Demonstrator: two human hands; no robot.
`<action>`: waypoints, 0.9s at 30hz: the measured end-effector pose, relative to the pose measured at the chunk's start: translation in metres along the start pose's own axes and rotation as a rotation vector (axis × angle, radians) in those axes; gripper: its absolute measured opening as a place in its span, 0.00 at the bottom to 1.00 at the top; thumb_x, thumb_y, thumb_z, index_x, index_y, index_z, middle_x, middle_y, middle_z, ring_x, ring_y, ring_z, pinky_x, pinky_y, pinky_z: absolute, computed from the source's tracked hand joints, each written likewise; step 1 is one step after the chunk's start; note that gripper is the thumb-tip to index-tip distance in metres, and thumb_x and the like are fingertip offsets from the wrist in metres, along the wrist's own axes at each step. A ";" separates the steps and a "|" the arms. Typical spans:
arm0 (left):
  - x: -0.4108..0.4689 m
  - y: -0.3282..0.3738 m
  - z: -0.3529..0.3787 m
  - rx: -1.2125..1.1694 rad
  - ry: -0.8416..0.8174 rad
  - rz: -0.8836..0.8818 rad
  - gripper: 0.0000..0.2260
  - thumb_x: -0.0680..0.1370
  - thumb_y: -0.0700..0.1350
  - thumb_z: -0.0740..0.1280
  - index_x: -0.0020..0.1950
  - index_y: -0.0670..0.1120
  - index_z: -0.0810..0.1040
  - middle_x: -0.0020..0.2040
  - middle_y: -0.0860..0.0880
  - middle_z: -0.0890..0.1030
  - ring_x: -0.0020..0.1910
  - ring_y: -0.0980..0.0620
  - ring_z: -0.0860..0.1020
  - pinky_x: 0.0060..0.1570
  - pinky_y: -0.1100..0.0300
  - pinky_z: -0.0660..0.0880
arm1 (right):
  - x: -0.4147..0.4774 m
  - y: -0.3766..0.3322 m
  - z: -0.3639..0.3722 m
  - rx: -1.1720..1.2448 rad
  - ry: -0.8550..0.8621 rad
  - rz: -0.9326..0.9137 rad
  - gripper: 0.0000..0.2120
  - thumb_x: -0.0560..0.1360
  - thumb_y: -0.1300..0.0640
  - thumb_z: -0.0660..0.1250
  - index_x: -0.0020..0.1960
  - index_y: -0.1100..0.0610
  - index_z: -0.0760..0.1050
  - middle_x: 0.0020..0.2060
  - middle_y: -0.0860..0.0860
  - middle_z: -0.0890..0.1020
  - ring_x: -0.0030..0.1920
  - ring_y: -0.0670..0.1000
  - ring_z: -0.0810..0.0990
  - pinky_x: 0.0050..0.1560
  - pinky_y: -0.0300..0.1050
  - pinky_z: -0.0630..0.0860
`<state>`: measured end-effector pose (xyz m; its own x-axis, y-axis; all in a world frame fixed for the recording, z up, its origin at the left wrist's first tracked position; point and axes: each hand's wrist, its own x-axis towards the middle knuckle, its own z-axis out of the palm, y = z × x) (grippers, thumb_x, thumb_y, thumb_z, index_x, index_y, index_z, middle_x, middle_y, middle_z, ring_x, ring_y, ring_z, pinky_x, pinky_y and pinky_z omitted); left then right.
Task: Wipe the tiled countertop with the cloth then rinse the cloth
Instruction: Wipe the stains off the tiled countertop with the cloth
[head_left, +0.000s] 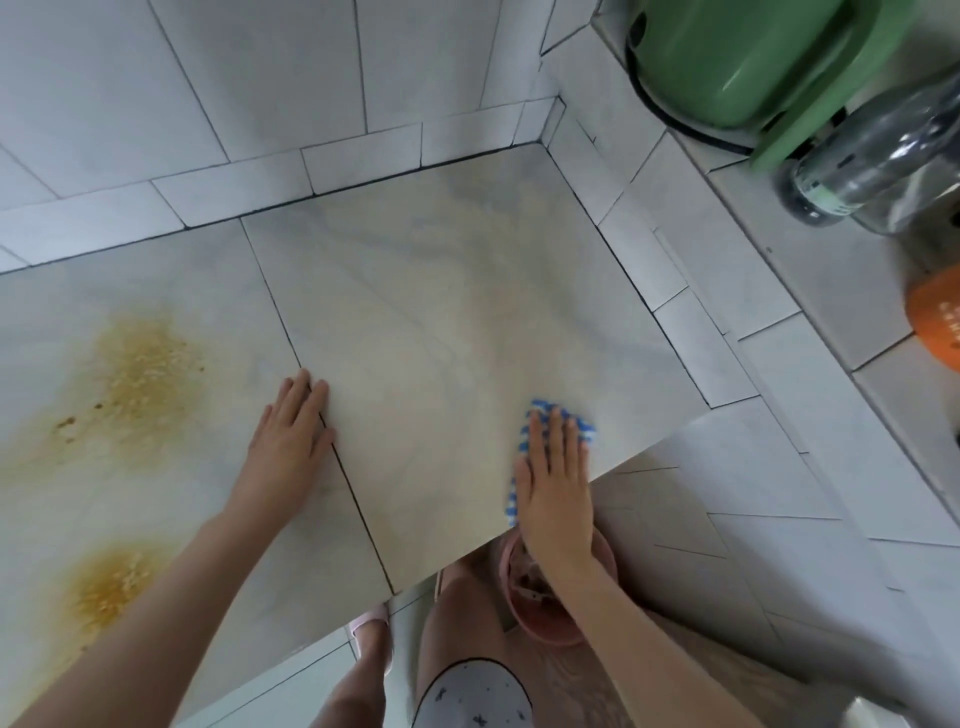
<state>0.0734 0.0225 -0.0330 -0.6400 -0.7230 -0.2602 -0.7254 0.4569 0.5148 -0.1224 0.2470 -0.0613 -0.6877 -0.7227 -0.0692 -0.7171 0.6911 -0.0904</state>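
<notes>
The right hand (553, 483) presses flat, fingers straight, on the cloth (532, 421) at the near right edge of the countertop (441, 312), probably to push dirt off into the basin (530, 613) below. The left hand (291, 436) lies flat and holds nothing, seemingly as a brace. The stains (140, 364) at the left look unwiped.

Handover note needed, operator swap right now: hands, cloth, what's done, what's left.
Left hand: open, flat on the counter, holding nothing.
Right hand: straight fingers pressing the cloth flat onto the right tile, near the front edge.
Pink bucket: on the floor below that edge, under the right wrist.
Done: the right tile shows no crusty stain.
Left: two yellow-brown stains on the left tile, one upper and one near the front, both unwiped. Then rinse the cloth.
</notes>
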 end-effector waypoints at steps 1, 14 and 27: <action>-0.001 0.001 -0.004 -0.024 -0.010 0.003 0.23 0.81 0.43 0.58 0.75 0.44 0.58 0.77 0.47 0.52 0.76 0.50 0.48 0.74 0.54 0.48 | -0.011 -0.020 0.002 0.014 -0.015 -0.065 0.24 0.82 0.51 0.44 0.76 0.59 0.53 0.75 0.59 0.56 0.75 0.59 0.53 0.73 0.55 0.52; -0.039 -0.015 -0.011 -0.034 -0.010 0.143 0.20 0.81 0.41 0.56 0.73 0.45 0.65 0.76 0.49 0.56 0.76 0.50 0.54 0.72 0.60 0.52 | -0.025 -0.103 0.005 0.053 -0.080 -0.447 0.24 0.81 0.48 0.45 0.76 0.52 0.54 0.76 0.51 0.56 0.76 0.52 0.51 0.72 0.51 0.52; -0.094 -0.093 -0.059 -0.013 0.189 0.046 0.20 0.79 0.51 0.52 0.66 0.48 0.75 0.65 0.51 0.76 0.66 0.51 0.73 0.64 0.57 0.66 | -0.011 -0.231 0.023 0.082 -0.036 -0.373 0.25 0.82 0.51 0.39 0.76 0.59 0.55 0.75 0.59 0.56 0.76 0.57 0.51 0.72 0.54 0.51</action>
<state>0.2156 0.0171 -0.0080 -0.6126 -0.7865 -0.0784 -0.6923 0.4860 0.5333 0.0530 0.0950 -0.0628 -0.3760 -0.9252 -0.0514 -0.9049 0.3785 -0.1947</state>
